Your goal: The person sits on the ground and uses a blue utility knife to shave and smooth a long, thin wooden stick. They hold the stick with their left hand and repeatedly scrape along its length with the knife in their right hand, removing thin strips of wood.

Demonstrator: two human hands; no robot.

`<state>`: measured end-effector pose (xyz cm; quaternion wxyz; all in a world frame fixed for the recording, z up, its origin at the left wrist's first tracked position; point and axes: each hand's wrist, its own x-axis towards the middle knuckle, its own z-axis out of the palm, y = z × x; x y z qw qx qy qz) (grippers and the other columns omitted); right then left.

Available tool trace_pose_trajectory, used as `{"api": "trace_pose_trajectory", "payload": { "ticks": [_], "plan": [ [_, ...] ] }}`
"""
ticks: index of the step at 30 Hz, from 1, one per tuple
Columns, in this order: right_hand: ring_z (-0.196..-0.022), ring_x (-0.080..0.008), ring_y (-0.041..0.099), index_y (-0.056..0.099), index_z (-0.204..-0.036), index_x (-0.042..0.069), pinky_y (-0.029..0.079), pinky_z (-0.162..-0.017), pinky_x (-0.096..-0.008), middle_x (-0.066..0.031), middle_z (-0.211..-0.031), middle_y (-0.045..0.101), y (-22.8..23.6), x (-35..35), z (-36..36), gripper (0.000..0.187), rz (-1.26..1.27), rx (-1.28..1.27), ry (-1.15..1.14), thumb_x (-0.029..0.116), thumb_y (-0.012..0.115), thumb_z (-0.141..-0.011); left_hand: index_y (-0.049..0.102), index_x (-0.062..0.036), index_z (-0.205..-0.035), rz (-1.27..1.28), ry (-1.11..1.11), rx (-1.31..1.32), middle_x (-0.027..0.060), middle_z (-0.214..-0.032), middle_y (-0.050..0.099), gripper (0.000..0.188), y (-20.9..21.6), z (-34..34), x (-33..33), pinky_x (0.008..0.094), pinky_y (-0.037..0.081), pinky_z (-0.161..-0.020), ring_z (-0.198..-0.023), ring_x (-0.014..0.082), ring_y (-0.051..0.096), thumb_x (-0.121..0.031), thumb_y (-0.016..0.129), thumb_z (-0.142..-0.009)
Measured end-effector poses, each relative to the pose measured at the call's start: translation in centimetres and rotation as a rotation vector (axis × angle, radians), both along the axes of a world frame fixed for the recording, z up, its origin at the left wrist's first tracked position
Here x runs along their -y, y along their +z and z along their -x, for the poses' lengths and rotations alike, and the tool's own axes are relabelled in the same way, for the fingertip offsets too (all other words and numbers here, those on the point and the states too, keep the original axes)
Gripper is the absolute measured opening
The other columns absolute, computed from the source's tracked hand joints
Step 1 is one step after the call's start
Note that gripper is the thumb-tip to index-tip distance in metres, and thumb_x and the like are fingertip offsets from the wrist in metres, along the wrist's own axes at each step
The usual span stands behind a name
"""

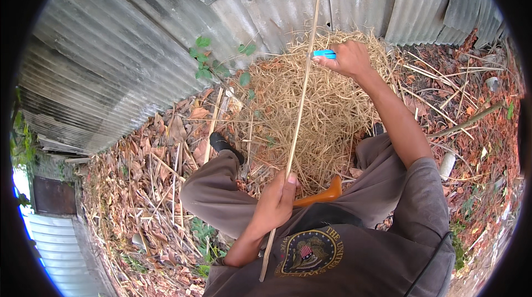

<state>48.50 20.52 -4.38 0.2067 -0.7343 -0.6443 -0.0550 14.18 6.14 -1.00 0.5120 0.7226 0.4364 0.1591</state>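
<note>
The long, thin, pale cream-tan stick (299, 109) turns browner toward its lower end. Against it, the small, bright sky-blue tool handle (324, 54) is the most vivid colour in view. The heaped golden-yellow dry straw (332, 114) is a shade deeper than the stick.

The dark grey-brown cloth shirt (377, 258) bears a round emblem (308, 252) with a black ring, gold lettering and border, and a red, white and blue centre. The loose taupe-brown trousers (210, 194) look slightly lighter than the black shoe (224, 146). The smooth, curved piece (330, 190) is glossy amber-orange.

Parallel ridges stripe the weathered grey corrugated metal sheets (111, 69), blotched silvery white. The fallen dry leaves (149, 175) mix tan, russet and orange; the small leafy plant (203, 58) is mid-green.
</note>
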Motion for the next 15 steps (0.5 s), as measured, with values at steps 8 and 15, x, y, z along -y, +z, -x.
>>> {"api": "trace_pose_trajectory", "payload": {
  "ticks": [8,15],
  "plan": [
    [-0.096,-0.0356,0.065,0.07,-0.095,-0.002,0.05,-0.079,-0.0457,-0.0258,-0.094,0.067,-1.8,3.1,-17.1,0.094,0.134,-0.511,-0.815,0.082,0.029,-0.08,0.051,-0.0031,-0.089,0.06,0.049,0.032,-0.0013,-0.057,0.039,0.031,1.9,5.0,2.9,0.026,0.032,-0.049,-0.051,0.009,0.037,-0.027,0.037,-0.102],
    [-0.052,-0.0276,0.06,0.057,-0.054,0.003,0.044,-0.048,-0.0417,-0.0102,-0.047,0.051,4.2,3.1,1.1,0.087,0.15,-0.403,-0.086,0.085,0.036,-0.075,0.055,-0.0012,-0.114,0.474,0.161,0.448,-0.0057,-0.057,0.031,0.042,-0.2,1.3,-1.7,0.0196,0.022,-0.043,-0.047,0.0035,0.026,-0.033,0.029,-0.104]
  ]
}}
